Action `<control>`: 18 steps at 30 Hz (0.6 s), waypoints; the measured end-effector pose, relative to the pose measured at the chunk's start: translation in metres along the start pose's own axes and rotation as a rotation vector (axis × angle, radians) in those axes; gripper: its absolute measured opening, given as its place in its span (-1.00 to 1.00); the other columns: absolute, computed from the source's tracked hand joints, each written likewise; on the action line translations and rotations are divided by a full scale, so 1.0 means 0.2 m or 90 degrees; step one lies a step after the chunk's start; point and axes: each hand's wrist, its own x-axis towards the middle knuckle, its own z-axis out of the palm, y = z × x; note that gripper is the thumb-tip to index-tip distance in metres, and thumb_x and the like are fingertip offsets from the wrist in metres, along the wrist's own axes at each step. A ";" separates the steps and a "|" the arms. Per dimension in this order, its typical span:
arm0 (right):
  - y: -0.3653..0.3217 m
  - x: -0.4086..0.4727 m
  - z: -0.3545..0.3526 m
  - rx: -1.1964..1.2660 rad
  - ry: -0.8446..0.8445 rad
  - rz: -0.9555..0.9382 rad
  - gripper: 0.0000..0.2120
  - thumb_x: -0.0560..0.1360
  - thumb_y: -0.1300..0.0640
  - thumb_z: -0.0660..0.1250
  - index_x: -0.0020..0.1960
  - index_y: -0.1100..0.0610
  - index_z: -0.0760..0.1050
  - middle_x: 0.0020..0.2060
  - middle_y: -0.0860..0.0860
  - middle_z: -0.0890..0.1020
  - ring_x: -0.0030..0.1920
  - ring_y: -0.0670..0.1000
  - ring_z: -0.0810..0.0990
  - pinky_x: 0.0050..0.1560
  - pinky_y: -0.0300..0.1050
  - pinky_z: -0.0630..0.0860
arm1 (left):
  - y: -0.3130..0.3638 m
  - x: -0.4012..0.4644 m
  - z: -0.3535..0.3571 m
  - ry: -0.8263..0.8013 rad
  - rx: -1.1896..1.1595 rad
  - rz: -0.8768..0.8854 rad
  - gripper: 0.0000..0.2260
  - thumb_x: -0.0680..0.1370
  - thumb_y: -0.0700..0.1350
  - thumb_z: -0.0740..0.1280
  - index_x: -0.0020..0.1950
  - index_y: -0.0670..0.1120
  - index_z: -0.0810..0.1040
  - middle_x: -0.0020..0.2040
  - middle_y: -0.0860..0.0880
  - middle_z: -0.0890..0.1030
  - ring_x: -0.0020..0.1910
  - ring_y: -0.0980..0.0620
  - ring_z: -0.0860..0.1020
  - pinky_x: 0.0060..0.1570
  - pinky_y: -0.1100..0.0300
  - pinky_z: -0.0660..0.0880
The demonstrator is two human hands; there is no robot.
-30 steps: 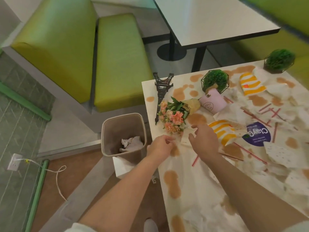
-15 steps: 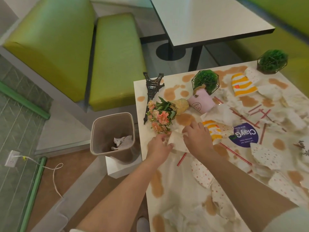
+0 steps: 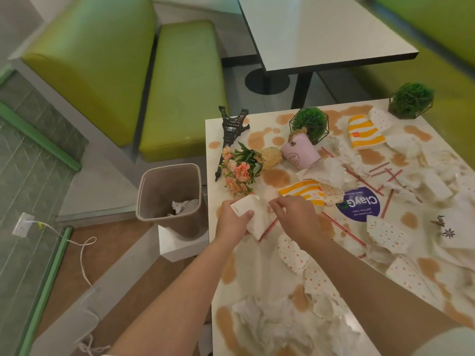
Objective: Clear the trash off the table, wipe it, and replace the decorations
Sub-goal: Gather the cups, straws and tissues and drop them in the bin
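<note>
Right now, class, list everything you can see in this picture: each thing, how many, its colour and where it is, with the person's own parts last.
Table: one, cream with brown spills, right.
Eiffel Tower model: one, black, lying at the table's far left corner.
Flower bouquet: one, pink and orange, beside the tower.
Pink pot: one, tipped over.
Green plant balls in wire frames: two, far edge.
Striped fry boxes: two, yellow and white.
Straws: several, red and white, scattered.
Purple sticker: one, mid table.
Trash bin: one, brown, left of table, crumpled paper inside.
Benches: green.
Second table: white, behind.
Left hand: grips a white paper wrapper.
Right hand: fingers pinch the same wrapper.
</note>
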 end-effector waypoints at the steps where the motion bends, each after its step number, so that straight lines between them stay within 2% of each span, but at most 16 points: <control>1: 0.00 0.01 -0.01 -0.009 -0.002 0.001 -0.75 0.62 -0.07 0.19 0.05 -0.05 0.63 -0.08 -0.12 0.66 0.02 0.01 0.51 0.12 -0.01 0.37 | -0.01 0.00 -0.02 0.017 0.013 0.005 -0.62 0.55 -0.17 0.40 0.29 -0.03 0.34 0.13 -0.02 0.50 0.05 -0.05 0.54 -0.18 0.01 0.64; 3: 0.02 0.02 -0.01 -0.057 -0.026 -0.008 -0.77 0.61 -0.07 0.21 0.07 -0.05 0.62 -0.07 -0.10 0.65 0.04 0.01 0.51 0.13 -0.02 0.37 | -0.04 0.00 -0.05 0.052 0.027 0.011 -0.64 0.55 -0.16 0.39 0.27 -0.01 0.34 0.10 0.00 0.51 0.04 -0.05 0.54 -0.12 -0.06 0.64; 8: 0.01 0.04 0.04 -0.296 -0.221 -0.137 -0.78 0.58 0.05 0.23 0.17 -0.09 0.56 0.13 -0.04 0.55 0.24 0.08 0.39 0.23 -0.01 0.25 | -0.11 -0.02 -0.09 0.087 0.007 0.004 -0.68 0.54 -0.16 0.40 0.20 0.06 0.36 0.07 0.04 0.53 0.01 0.01 0.55 -0.07 -0.01 0.62; 12: 0.00 0.06 0.08 -0.413 -0.267 -0.200 -0.76 0.51 0.11 0.26 0.15 -0.04 0.55 0.10 -0.01 0.54 0.23 0.13 0.39 0.37 0.09 0.19 | -0.14 -0.03 -0.12 0.108 0.016 -0.019 -0.65 0.54 -0.11 0.41 0.24 0.06 0.36 0.09 0.05 0.54 0.03 0.00 0.57 -0.02 -0.06 0.61; 15: -0.01 0.07 0.09 -0.469 -0.276 -0.245 -0.80 0.50 0.06 0.28 0.10 -0.01 0.53 0.06 0.01 0.53 0.15 0.13 0.40 0.25 0.09 0.23 | -0.16 -0.03 -0.15 0.117 0.011 -0.017 -0.65 0.55 -0.10 0.40 0.27 0.03 0.36 0.05 0.07 0.53 -0.06 0.09 0.56 -0.18 0.06 0.61; 16: -0.02 0.08 0.09 -0.480 -0.284 -0.254 -0.80 0.50 0.03 0.29 0.11 -0.01 0.53 0.07 0.02 0.52 0.15 0.13 0.39 0.22 0.09 0.23 | -0.16 -0.03 -0.16 0.119 0.007 -0.018 -0.66 0.55 -0.10 0.39 0.26 0.02 0.36 0.04 0.07 0.53 -0.07 0.10 0.55 -0.18 0.07 0.61; 18: -0.04 0.10 0.09 -0.494 -0.304 -0.267 -0.77 0.48 -0.02 0.31 0.12 -0.01 0.52 0.09 0.01 0.49 0.16 0.13 0.38 0.20 0.08 0.23 | -0.16 -0.02 -0.18 0.125 -0.005 -0.026 -0.68 0.54 -0.10 0.40 0.23 0.03 0.37 0.06 0.06 0.54 -0.02 0.06 0.56 -0.07 0.01 0.61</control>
